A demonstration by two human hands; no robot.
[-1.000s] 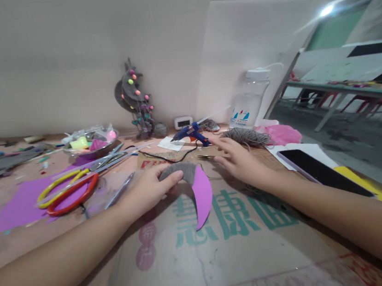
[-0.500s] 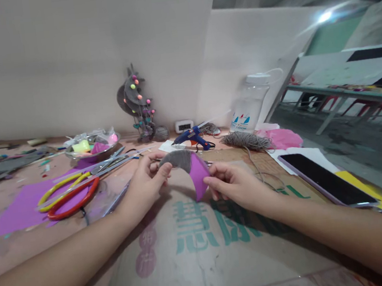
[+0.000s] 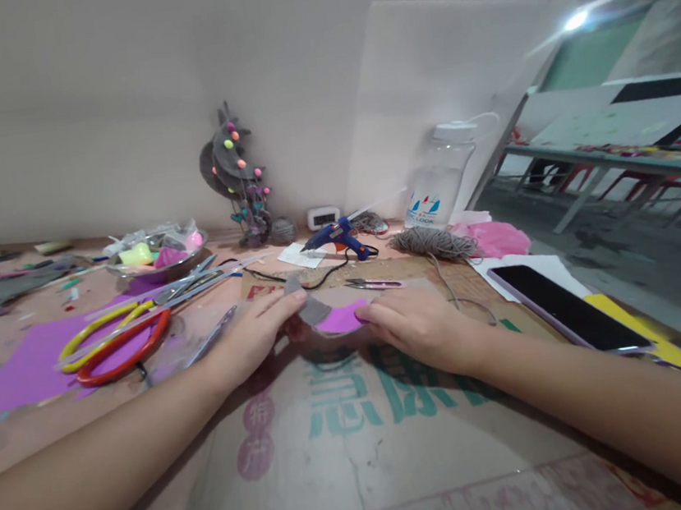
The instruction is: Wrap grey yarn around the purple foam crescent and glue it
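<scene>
Cardboard [image 3: 344,486] with green writing lies on the counter [image 3: 122,447]. Above it, the left hand [image 3: 259,327] pinches the gray end of a curved gray and purple piece [image 3: 341,318]; the right hand [image 3: 414,324] pinches its purple end. Behind is a blue glue gun [image 3: 338,237].

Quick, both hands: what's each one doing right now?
Left hand: closed on the grey end of the curved piece.
Right hand: closed, pinching its purple end.
</scene>
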